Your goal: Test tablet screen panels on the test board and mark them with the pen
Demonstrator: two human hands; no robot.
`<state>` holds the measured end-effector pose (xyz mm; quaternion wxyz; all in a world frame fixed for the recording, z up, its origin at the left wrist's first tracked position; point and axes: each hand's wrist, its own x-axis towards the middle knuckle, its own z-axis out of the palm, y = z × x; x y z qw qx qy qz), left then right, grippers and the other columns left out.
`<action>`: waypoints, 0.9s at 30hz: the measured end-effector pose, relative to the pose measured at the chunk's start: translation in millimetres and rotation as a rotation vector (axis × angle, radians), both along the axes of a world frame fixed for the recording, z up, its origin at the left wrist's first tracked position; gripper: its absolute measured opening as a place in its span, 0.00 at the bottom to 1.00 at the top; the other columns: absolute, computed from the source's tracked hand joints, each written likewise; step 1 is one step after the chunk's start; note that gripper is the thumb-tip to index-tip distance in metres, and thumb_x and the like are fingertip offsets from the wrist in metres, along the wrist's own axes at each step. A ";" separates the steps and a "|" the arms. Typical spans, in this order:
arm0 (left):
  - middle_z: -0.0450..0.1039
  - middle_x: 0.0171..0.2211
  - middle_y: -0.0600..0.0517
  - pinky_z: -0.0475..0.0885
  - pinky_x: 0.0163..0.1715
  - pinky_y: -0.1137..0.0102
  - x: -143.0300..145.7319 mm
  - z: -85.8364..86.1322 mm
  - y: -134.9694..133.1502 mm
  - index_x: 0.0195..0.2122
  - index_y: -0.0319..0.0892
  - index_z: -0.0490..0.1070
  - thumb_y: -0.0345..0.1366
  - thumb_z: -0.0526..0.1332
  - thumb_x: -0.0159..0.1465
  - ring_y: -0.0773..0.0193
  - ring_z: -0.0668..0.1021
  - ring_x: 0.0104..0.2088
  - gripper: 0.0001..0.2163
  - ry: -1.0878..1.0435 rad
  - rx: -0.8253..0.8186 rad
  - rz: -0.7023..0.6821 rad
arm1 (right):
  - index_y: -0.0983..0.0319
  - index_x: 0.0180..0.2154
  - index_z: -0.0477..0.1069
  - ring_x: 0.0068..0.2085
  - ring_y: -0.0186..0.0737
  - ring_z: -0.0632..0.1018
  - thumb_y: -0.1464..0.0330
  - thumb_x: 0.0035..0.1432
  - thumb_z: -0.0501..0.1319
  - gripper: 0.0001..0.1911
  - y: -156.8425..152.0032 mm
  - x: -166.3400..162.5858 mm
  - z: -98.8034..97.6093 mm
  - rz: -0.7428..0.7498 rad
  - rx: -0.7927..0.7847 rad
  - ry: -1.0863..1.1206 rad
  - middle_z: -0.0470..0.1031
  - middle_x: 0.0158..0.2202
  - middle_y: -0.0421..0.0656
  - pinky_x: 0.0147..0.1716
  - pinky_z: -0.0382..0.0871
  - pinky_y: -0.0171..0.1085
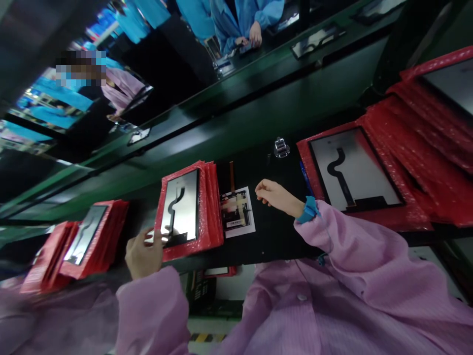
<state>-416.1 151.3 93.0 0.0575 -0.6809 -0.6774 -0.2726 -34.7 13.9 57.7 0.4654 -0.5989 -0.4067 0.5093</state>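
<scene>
My left hand (144,254) is at the lower left corner of a display panel (188,207), its fingers closed on the edge. That panel lies silvery side up, a black flex cable (172,209) curving across it, on a stack of red bubble-wrap sleeves (212,212). Over the dark bench, my right hand (275,195) has its fingers curled together; whether they hold anything small is hidden. A blue wrist strap (308,209) circles that wrist. Between the hands, beside the stack, is a white sheet (250,224) with a printed picture or flat dark parts; I cannot tell which.
Another panel (369,167) lies on red sleeves at the right, near a blue pen (305,177). A small shiny clear object (281,148) stands at the back. More red stacks (99,241) are at the left. Across a green partition (229,118), people in blue work.
</scene>
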 end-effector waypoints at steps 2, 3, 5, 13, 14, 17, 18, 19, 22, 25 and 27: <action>0.69 0.27 0.58 0.70 0.38 0.68 10.5 -5.1 -21.2 0.34 0.47 0.76 0.35 0.66 0.55 0.67 0.70 0.28 0.06 0.040 0.072 -0.046 | 0.62 0.35 0.68 0.34 0.36 0.74 0.73 0.60 0.58 0.01 -1.2 -3.1 -4.3 0.072 0.030 -0.192 0.74 0.32 0.41 0.35 0.64 0.35; 0.70 0.29 0.57 0.70 0.36 0.69 19.3 -8.9 -33.4 0.37 0.46 0.77 0.37 0.64 0.57 0.66 0.70 0.28 0.07 0.057 0.120 -0.092 | 0.62 0.35 0.69 0.36 0.38 0.74 0.74 0.60 0.59 0.01 -1.9 -4.7 -6.6 0.110 0.051 -0.284 0.74 0.33 0.42 0.38 0.64 0.36; 0.73 0.31 0.53 0.68 0.28 0.71 43.2 -18.8 -59.5 0.43 0.42 0.77 0.38 0.60 0.64 0.66 0.72 0.25 0.10 0.076 0.212 -0.260 | 0.63 0.37 0.71 0.41 0.42 0.75 0.75 0.60 0.60 0.03 -3.1 -7.5 -10.9 0.184 0.097 -0.444 0.76 0.36 0.45 0.42 0.63 0.38; 0.76 0.29 0.52 0.72 0.28 0.71 164.9 -67.2 -142.5 0.52 0.38 0.71 0.29 0.51 0.72 0.65 0.77 0.27 0.12 0.276 0.117 -1.357 | 0.66 0.47 0.72 0.49 0.45 0.76 0.73 0.66 0.56 0.10 -3.6 -7.6 -15.7 0.337 0.184 -0.787 0.75 0.49 0.51 0.48 0.65 0.40; 0.75 0.28 0.52 0.71 0.26 0.70 176.9 -72.1 -149.5 0.51 0.38 0.71 0.31 0.50 0.73 0.64 0.77 0.26 0.13 0.279 0.081 -1.363 | 0.66 0.47 0.72 0.48 0.45 0.76 0.73 0.66 0.56 0.10 -4.0 -7.1 -15.6 0.338 0.185 -0.808 0.75 0.49 0.50 0.48 0.65 0.39; 0.75 0.28 0.52 0.72 0.25 0.67 203.4 -82.9 -166.2 0.50 0.38 0.71 0.33 0.49 0.73 0.62 0.78 0.27 0.13 0.253 0.011 -1.253 | 0.64 0.46 0.73 0.47 0.41 0.77 0.72 0.67 0.57 0.09 -6.1 -5.8 -14.4 0.331 0.186 -0.854 0.76 0.48 0.47 0.45 0.66 0.36; 0.75 0.28 0.51 0.72 0.26 0.67 209.2 -85.3 -170.0 0.50 0.39 0.72 0.33 0.49 0.73 0.61 0.78 0.27 0.13 0.236 -0.001 -1.213 | 0.62 0.45 0.73 0.46 0.40 0.77 0.71 0.66 0.57 0.08 -6.5 -4.9 -13.4 0.324 0.184 -0.865 0.76 0.48 0.45 0.44 0.67 0.36; 0.76 0.29 0.51 0.72 0.26 0.66 213.7 -87.1 -172.8 0.50 0.39 0.72 0.33 0.50 0.73 0.61 0.79 0.28 0.12 0.215 -0.011 -1.183 | 0.61 0.45 0.73 0.45 0.40 0.77 0.71 0.66 0.58 0.08 -6.5 -3.4 -11.9 0.308 0.179 -0.878 0.77 0.47 0.44 0.42 0.67 0.35; 0.77 0.30 0.52 0.72 0.26 0.68 221.0 -90.7 -175.7 0.48 0.41 0.73 0.32 0.52 0.72 0.62 0.79 0.28 0.11 0.130 -0.055 -1.130 | 0.63 0.47 0.72 0.49 0.45 0.76 0.72 0.66 0.55 0.11 -2.2 6.2 -4.7 0.146 0.134 -0.945 0.75 0.50 0.48 0.43 0.68 0.38; 0.80 0.36 0.51 0.75 0.31 0.70 222.2 -92.9 -174.2 0.48 0.42 0.73 0.31 0.54 0.72 0.63 0.82 0.33 0.10 0.013 -0.130 -1.109 | 0.71 0.60 0.63 0.61 0.59 0.66 0.76 0.67 0.49 0.22 10.3 24.4 2.5 -0.153 0.069 -1.044 0.65 0.61 0.61 0.55 0.64 0.51; 0.81 0.38 0.50 0.76 0.33 0.70 221.4 -93.6 -173.4 0.49 0.42 0.73 0.31 0.54 0.71 0.63 0.82 0.35 0.10 -0.029 -0.163 -1.114 | 0.71 0.67 0.54 0.64 0.66 0.60 0.75 0.67 0.49 0.28 21.4 38.5 4.5 -0.317 0.039 -1.123 0.56 0.66 0.64 0.58 0.60 0.58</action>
